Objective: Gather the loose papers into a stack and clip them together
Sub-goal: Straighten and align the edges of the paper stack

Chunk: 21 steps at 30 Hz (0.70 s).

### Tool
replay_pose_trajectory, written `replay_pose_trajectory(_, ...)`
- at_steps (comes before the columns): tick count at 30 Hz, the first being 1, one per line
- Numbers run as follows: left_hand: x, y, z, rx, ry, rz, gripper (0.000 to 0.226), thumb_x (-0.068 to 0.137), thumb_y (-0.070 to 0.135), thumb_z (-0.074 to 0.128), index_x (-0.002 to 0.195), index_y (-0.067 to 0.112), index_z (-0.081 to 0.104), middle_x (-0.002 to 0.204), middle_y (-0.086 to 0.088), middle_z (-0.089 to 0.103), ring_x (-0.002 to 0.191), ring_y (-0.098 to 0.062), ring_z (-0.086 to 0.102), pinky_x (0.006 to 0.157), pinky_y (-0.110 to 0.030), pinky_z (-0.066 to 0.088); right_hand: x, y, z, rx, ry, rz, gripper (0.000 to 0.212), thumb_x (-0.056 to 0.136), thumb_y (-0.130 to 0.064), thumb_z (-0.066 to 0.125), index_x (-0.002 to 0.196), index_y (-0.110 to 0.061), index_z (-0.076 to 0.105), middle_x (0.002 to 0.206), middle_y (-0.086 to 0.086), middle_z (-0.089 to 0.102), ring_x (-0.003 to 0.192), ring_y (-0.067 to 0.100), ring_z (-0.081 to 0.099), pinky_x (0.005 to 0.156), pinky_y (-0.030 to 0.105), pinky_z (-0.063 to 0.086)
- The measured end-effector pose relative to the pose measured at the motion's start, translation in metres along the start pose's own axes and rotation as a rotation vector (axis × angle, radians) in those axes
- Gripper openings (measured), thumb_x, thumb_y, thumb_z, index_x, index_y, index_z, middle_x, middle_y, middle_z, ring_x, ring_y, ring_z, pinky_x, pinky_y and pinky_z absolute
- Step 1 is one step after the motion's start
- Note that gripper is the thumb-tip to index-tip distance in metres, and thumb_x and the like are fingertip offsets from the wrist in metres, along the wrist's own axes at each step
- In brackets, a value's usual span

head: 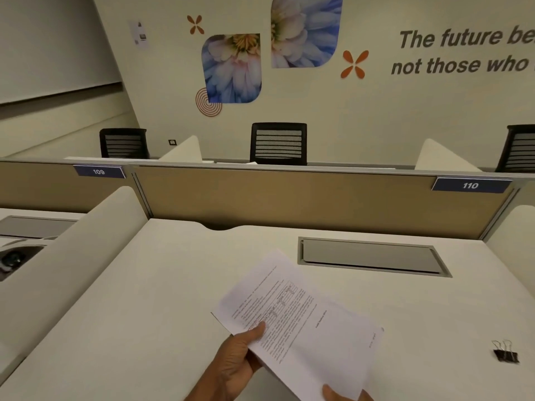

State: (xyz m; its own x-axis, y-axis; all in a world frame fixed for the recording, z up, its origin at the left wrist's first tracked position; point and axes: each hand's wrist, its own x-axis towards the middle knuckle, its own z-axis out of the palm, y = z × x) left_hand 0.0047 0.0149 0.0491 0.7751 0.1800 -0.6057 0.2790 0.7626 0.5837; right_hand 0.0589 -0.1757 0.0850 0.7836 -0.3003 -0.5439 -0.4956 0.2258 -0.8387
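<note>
The cream wall (318,111) fills the 12 o'clock half, with blue flower decals and grey lettering. Below it a tan partition (289,198) runs from 9 to 3 o'clock, and three black mesh chairs stand behind it, the middle one (278,143) at 12 o'clock. The white desk (144,314) spreads across the lower half.

A grey hatch (370,254) is set flat into the desk, at 1 o'clock from the papers (304,314). The papers are printed sheets lying one on another, held over the near part of the desk towards 6 o'clock, their long side slanting from 11 to 5 o'clock.

The left hand (234,363) grips the papers at their 8 o'clock edge, thumb on top and fingers curled beneath. The right hand (344,395) is mostly cut off at 6 o'clock. Its thumb lies on the papers' near edge, pinching it, and its fingers are hidden.

Blue plates read 109 (99,171) at 10 o'clock and 110 (470,185) at 2 o'clock. A black clip (506,354) sits on the desk at 4 o'clock, well apart from the papers, with its wire handles up.
</note>
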Motion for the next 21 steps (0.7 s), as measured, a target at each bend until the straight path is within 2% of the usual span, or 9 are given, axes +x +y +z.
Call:
replay_pose_trajectory(2,-0.004,0.007,-0.001,0.025,-0.028,0.035,0.049,0.083,-0.006,0.07,0.129,0.009,0.063,0.119,-0.022,0.075,0.105,-0.04,0.074,0.086,-0.058,0.061,0.017,0.03,-0.039,-0.044,-0.409,0.014,0.024,0.084,-0.028,0.078,0.107,-0.032,0.073,0.133,0.024,0.06,0.114,0.02,0.064,0.112,0.051,0.032)
replay_pose_trajectory(3,-0.003,0.012,-0.001,0.029,-0.042,0.048,0.05,0.083,-0.006,0.071,0.13,0.009,0.063,0.121,-0.021,0.075,0.107,-0.04,0.073,0.09,-0.058,0.059,0.019,0.031,-0.053,-0.075,-0.565,0.042,0.063,0.057,-0.051,0.093,0.115,-0.047,0.068,0.144,0.013,0.052,0.112,0.001,0.062,0.115,0.04,0.03)
replay_pose_trajectory(4,-0.003,0.016,-0.001,0.041,-0.053,0.051,0.05,0.083,-0.005,0.071,0.131,0.009,0.063,0.123,-0.021,0.074,0.111,-0.04,0.072,0.095,-0.059,0.056,0.016,0.039,-0.058,-0.072,-0.592,0.102,0.09,0.038,-0.055,0.098,0.121,-0.046,0.063,0.138,0.007,0.059,0.105,-0.001,0.061,0.11,0.037,0.035)
replay_pose_trajectory(5,-0.004,0.019,0.0,0.052,-0.095,0.045,0.05,0.084,-0.004,0.07,0.132,0.008,0.063,0.125,-0.02,0.073,0.116,-0.04,0.07,0.101,-0.059,0.053,0.012,0.038,-0.062,-0.061,-0.651,0.176,0.097,0.043,-0.042,0.1,0.131,-0.028,0.062,0.119,0.005,0.072,0.1,0.009,0.064,0.101,0.038,0.044)
replay_pose_trajectory(6,-0.007,0.022,0.001,0.08,-0.109,0.038,0.049,0.086,-0.004,0.069,0.133,0.008,0.063,0.126,-0.02,0.072,0.119,-0.04,0.068,0.105,-0.059,0.05,0.017,0.037,-0.064,0.017,-0.576,0.158,0.079,0.061,-0.021,0.093,0.133,-0.012,0.061,0.095,0.005,0.08,0.093,0.02,0.065,0.086,0.04,0.049)
replay_pose_trajectory(8,-0.008,0.028,0.002,0.125,-0.134,0.039,0.047,0.087,-0.005,0.068,0.133,0.007,0.063,0.128,-0.02,0.072,0.122,-0.04,0.066,0.108,-0.06,0.046,0.03,0.021,-0.053,0.116,-0.546,0.227,0.048,0.078,0.002,0.074,0.124,-0.006,0.062,0.07,0.006,0.08,0.089,0.028,0.067,0.071,0.039,0.051)
replay_pose_trajectory(13,-0.014,0.047,0.009,0.218,-0.155,0.092,0.045,0.087,-0.002,0.071,0.131,0.006,0.066,0.127,-0.019,0.072,0.121,-0.039,0.067,0.111,-0.06,0.045,0.05,-0.026,-0.068,-0.115,-0.691,0.099,0.079,0.042,-0.004,0.094,0.117,-0.011,0.069,0.105,0.015,0.079,0.099,0.037,0.072,0.069,0.041,0.063)
replay_pose_trajectory(18,-0.024,0.062,0.019,0.275,-0.165,0.14,0.043,0.086,0.001,0.072,0.128,0.007,0.068,0.124,-0.017,0.074,0.115,-0.036,0.071,0.106,-0.055,0.051,0.068,-0.055,-0.082,-0.434,-0.912,0.121,0.069,0.063,-0.014,0.091,0.127,-0.006,0.067,0.122,0.022,0.072,0.112,0.042,0.069,0.092,0.052,0.058)
replay_pose_trajectory(21,-0.027,0.07,0.022,0.377,-0.182,0.17,0.042,0.087,0.003,0.072,0.128,0.011,0.068,0.123,-0.014,0.075,0.113,-0.034,0.072,0.104,-0.055,0.053,0.077,-0.068,-0.083,-0.499,-0.955,0.077,0.04,0.081,-0.008,0.083,0.121,-0.008,0.074,0.124,0.019,0.072,0.114,0.039,0.068,0.104,0.055,0.051)
